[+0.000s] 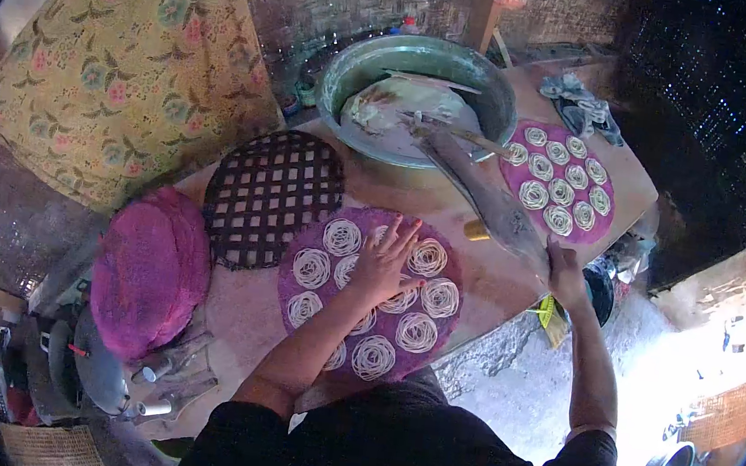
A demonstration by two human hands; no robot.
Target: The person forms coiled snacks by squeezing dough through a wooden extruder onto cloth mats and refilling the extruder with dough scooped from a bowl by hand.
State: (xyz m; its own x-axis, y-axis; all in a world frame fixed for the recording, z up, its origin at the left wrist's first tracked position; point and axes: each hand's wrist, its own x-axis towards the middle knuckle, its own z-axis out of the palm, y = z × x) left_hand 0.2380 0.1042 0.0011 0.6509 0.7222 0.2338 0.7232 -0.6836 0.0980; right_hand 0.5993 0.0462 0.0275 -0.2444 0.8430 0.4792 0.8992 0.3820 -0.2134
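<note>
My left hand (385, 267) is spread open over a round purple mat (298, 241) that carries several white coiled noodle nests (418, 332). Its fingers lie on or just above the nests and hide some of them. My right hand (565, 269) is closed around the near end of a long, worn wooden bar (497, 196). From there the bar slants up to a large metal basin (333, 86), where a pale dough-like mass (424, 110) sits. A thinner wooden stick (471, 139) crosses the bar at the basin rim.
A second purple mat (535, 224) with noodle nests lies at the table's right. At left are a dark lattice disc (272, 194) and a stack of purple mats (148, 272). A small yellowish cylinder (476, 231) stands beside the bar. Floral cloth (134, 68) hangs behind.
</note>
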